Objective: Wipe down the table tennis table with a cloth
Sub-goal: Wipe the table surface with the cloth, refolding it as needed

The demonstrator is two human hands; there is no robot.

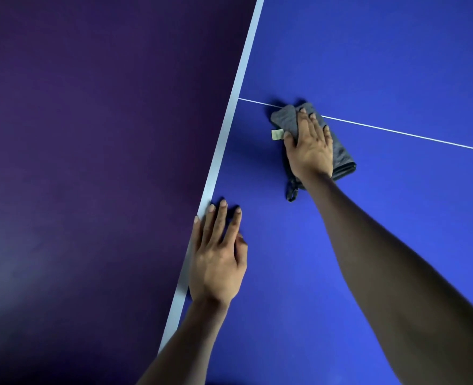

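The blue table tennis table (382,65) fills the right half of the view, with a white edge stripe (229,112) running diagonally. A folded grey cloth (285,119) lies on it across the thin white centre line (396,132). My right hand (310,145) presses flat on the cloth, fingers straight and thumb against its left side. A small tag and a hanging loop stick out from the cloth. My left hand (218,254) rests flat on the table at the white edge stripe, fingers spread.
Dark purple floor (90,162) lies beyond the table's left edge. Open blue surface stretches above the centre line and to the right of my right forearm.
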